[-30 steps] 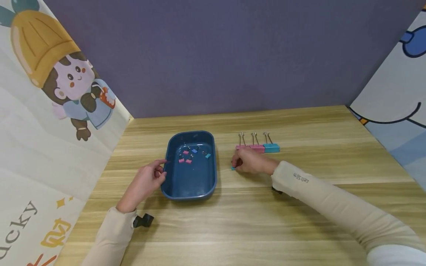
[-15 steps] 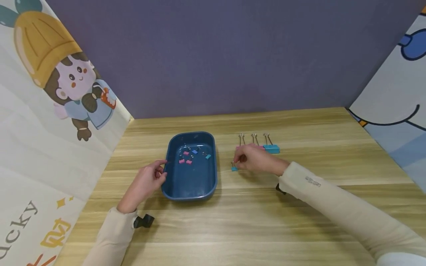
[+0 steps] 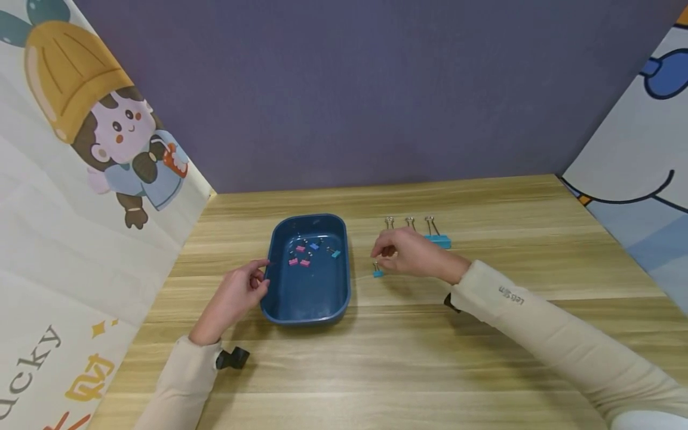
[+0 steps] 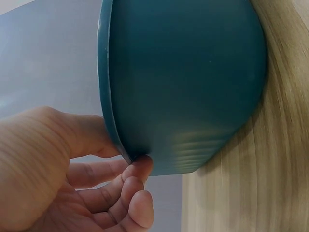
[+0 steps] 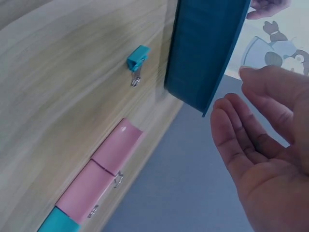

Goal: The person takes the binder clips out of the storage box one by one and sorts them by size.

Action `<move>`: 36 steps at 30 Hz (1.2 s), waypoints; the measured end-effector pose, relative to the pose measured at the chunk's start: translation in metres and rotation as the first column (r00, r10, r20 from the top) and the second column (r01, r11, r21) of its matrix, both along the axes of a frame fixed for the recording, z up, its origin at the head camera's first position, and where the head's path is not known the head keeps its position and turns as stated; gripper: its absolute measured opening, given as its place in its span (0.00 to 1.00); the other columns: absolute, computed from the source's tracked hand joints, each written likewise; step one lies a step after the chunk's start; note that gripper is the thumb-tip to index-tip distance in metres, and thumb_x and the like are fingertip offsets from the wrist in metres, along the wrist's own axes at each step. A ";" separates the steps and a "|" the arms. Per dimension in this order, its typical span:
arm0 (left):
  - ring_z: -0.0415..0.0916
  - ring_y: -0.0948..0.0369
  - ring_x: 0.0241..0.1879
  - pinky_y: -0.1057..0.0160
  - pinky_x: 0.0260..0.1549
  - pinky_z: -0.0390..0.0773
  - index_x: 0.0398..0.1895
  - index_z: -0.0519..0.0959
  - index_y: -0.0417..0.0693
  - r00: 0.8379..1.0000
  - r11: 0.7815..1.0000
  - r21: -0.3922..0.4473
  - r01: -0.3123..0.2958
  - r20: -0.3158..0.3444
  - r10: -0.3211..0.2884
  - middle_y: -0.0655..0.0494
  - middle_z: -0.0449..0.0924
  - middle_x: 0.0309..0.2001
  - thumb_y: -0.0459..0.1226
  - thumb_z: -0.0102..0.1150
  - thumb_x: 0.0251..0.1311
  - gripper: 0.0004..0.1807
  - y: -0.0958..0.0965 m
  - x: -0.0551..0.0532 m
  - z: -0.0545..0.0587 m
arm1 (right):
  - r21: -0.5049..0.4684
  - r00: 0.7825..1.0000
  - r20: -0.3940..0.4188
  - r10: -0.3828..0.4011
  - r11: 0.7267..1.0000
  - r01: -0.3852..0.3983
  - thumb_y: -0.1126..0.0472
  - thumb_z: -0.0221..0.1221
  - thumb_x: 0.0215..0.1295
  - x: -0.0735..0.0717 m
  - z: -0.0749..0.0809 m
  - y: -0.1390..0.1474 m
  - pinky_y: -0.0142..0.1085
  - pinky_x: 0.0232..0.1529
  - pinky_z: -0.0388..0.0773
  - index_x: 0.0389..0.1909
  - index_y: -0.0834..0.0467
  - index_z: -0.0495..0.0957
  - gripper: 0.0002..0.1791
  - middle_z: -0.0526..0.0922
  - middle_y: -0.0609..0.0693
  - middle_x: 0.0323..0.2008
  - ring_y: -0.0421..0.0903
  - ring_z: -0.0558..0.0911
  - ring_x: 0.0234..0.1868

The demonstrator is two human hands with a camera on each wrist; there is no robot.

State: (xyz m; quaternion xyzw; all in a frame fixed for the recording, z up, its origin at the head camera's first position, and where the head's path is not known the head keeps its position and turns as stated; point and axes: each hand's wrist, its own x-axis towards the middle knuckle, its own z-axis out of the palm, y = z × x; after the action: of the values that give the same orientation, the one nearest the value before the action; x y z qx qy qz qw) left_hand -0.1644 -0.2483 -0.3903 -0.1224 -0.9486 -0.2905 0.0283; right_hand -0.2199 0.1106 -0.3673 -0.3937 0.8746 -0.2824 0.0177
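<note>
A blue plastic bin [image 3: 306, 298] stands left of centre, several small pink, blue and teal binder clips lying in it. My left hand [image 3: 236, 298] pinches its left rim; the left wrist view has thumb and fingers [image 4: 140, 166] on either side of the edge. To the bin's right, one small teal binder clip [image 3: 378, 273] sits on the table, upright with its handles up. My right hand [image 3: 405, 254] hovers just above and beside it, holding nothing, fingers loosely bent with a gap to the thumb. In the right wrist view that teal clip [image 5: 138, 58] is apart from the hand.
Three large binder clips stand in a row behind my right hand: two pink ones [image 5: 87, 191], partly hidden in the head view, and a teal one [image 3: 439, 241]. A purple panel [image 3: 376, 89] closes the table's far edge, with printed sheets [image 3: 54, 239] at the sides.
My right hand has let go of the small teal clip and drawn up and slightly away, leaving it on the table in plainer sight. The left hand stays on the bin's rim.
</note>
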 end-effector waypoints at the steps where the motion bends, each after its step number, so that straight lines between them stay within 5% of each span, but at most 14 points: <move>1: 0.70 0.60 0.27 0.67 0.24 0.72 0.55 0.73 0.31 1.000 1.000 -0.001 -0.001 -0.002 0.001 0.51 0.75 0.30 0.28 0.58 0.56 0.21 0.000 0.000 0.000 | 0.001 1.000 -0.001 0.000 1.000 0.000 0.67 0.65 0.56 0.000 0.001 -0.001 0.34 0.37 0.77 0.35 0.54 0.83 0.07 0.79 0.44 0.34 0.37 0.78 0.34; 15: 0.70 0.60 0.27 0.67 0.23 0.72 0.55 0.72 0.31 1.000 1.000 0.009 0.001 0.010 -0.002 0.52 0.75 0.31 0.28 0.58 0.56 0.22 0.000 0.000 -0.001 | -0.037 0.999 -0.038 0.024 0.999 -0.025 0.65 0.66 0.56 0.007 0.012 -0.015 0.37 0.41 0.78 0.38 0.52 0.82 0.09 0.79 0.45 0.38 0.41 0.79 0.39; 23: 0.70 0.59 0.27 0.67 0.23 0.72 0.55 0.72 0.31 1.000 1.000 0.021 -0.003 0.019 0.002 0.51 0.75 0.31 0.28 0.58 0.57 0.21 0.000 0.001 0.000 | -0.037 0.996 -0.085 0.028 0.999 -0.032 0.63 0.65 0.57 0.008 0.017 -0.029 0.35 0.35 0.76 0.41 0.53 0.83 0.10 0.79 0.45 0.39 0.40 0.78 0.35; 36: 0.70 0.60 0.27 0.67 0.23 0.72 0.55 0.73 0.32 1.000 1.000 0.025 0.008 0.002 -0.008 0.52 0.75 0.30 0.29 0.58 0.57 0.21 -0.001 0.000 0.000 | -0.029 0.998 -0.050 0.039 0.999 -0.040 0.61 0.65 0.58 0.001 0.023 -0.061 0.35 0.41 0.77 0.42 0.52 0.82 0.10 0.78 0.42 0.39 0.41 0.78 0.39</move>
State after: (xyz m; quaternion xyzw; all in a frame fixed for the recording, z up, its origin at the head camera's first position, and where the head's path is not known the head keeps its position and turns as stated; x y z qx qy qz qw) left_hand -0.1643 -0.2493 -0.3907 -0.1254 -0.9445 -0.3023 0.0278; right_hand -0.2190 0.0496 -0.3439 -0.4180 0.8624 -0.2853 -0.0041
